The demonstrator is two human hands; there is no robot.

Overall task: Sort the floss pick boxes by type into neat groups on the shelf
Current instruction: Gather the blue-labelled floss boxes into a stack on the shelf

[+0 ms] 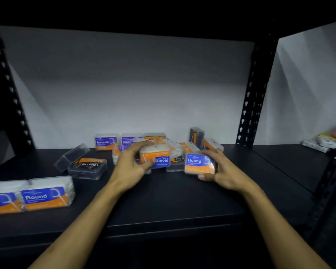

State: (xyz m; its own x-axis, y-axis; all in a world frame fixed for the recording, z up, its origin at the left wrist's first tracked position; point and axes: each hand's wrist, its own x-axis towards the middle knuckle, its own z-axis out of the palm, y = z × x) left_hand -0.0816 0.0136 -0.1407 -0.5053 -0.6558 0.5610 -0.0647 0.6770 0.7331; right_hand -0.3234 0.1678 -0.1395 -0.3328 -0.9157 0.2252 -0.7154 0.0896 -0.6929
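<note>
Round floss box (199, 164) sits clasped in the right hand (219, 169), label upright. Another Round box (156, 156), label upside down, is grasped by the left hand (131, 167). Both grips hover just above the shelf (163, 200), before the unsorted pile (175, 146). Two Round boxes (47, 193) stand far left.

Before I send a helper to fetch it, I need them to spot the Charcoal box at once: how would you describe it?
Start at the black shelf and look left of the left hand, behind the two Round boxes at the front-left edge. The Charcoal box lies flat there, with a clear box leaning beside it. Alone among the blue-and-orange labels, it is dark, its name reading upside down.
</note>
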